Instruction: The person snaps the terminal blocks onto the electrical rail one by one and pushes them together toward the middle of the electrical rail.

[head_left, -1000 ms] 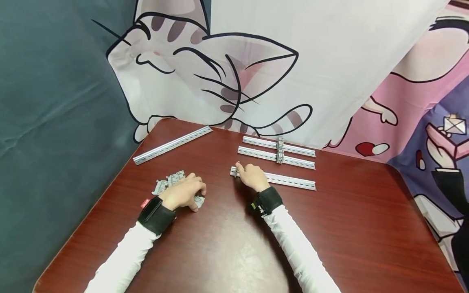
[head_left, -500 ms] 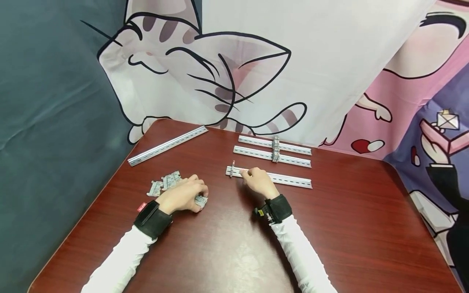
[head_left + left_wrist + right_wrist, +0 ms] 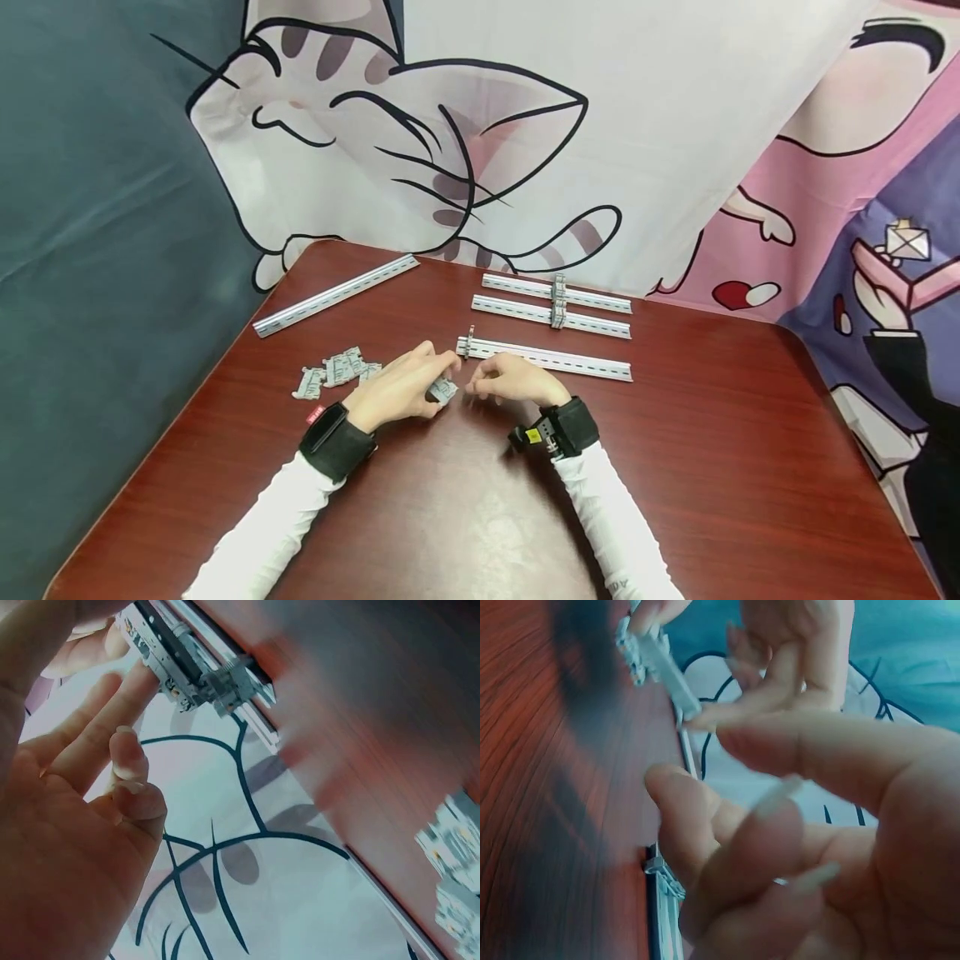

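Observation:
A grey terminal block (image 3: 443, 390) is pinched between the thumb and fingers of my left hand (image 3: 397, 385), raised off the table. In the right wrist view the same terminal block (image 3: 669, 675) stands tilted close to the right fingertips. My right hand (image 3: 519, 379) holds nothing, its fingers loosely bent, just right of that block. Behind the right hand lies the nearest slotted DIN rail (image 3: 562, 361). One thin terminal block (image 3: 469, 342) stands upright near this rail's left end. Several loose terminal blocks (image 3: 342, 367) lie to the left, partly hidden by the left hand.
Two more DIN rails (image 3: 517, 308) lie parallel farther back, with clusters of terminal blocks (image 3: 558, 313) near their middles. A bare DIN rail (image 3: 337, 295) lies slanted at the back left. A printed cloth (image 3: 660, 150) hangs behind the brown table (image 3: 712, 467).
My right hand has let go of the terminal block on the near rail and moved back towards me. The left hand has lifted a block from the left and brought it rightwards.

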